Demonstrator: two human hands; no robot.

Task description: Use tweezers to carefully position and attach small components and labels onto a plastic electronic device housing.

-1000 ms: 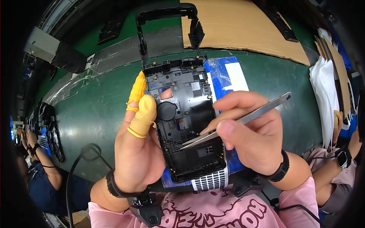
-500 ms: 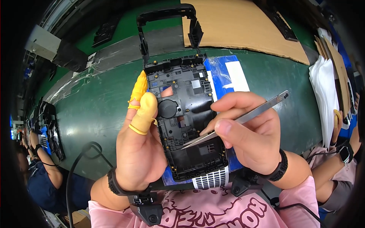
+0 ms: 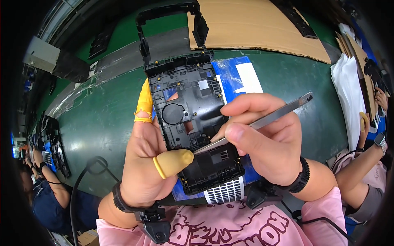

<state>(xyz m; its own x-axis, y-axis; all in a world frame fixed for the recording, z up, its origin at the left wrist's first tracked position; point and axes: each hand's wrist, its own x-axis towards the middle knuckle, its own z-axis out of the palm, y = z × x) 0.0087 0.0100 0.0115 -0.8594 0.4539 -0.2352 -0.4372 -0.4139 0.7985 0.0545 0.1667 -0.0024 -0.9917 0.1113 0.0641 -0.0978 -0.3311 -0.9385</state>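
A black plastic housing [image 3: 201,104] with a tall open frame at its far end lies tilted in my left hand [image 3: 154,164]. Yellow finger cots cover that hand's thumb and a finger. The fingers go along and under the housing's left edge, while the thumb lies across its lower part. My right hand [image 3: 266,143] pinches metal tweezers [image 3: 279,117]. Their tips reach the housing right by the left thumb's tip, which partly hides them. Whether a small piece sits between the tips I cannot tell.
Beneath the housing are a blue sheet with white labels [image 3: 236,78] and a white slotted strip [image 3: 225,190]. Cardboard [image 3: 254,28] covers the far green table [image 3: 106,119]. White sheets [image 3: 347,90] stand at the right. Co-workers' arms [image 3: 361,176] show at both sides, and a black cable [image 3: 78,192] loops at left.
My left thumb has come down from the housing's left edge onto its lower part, beside the tweezer tips. The housing has shifted slightly left and away from me.
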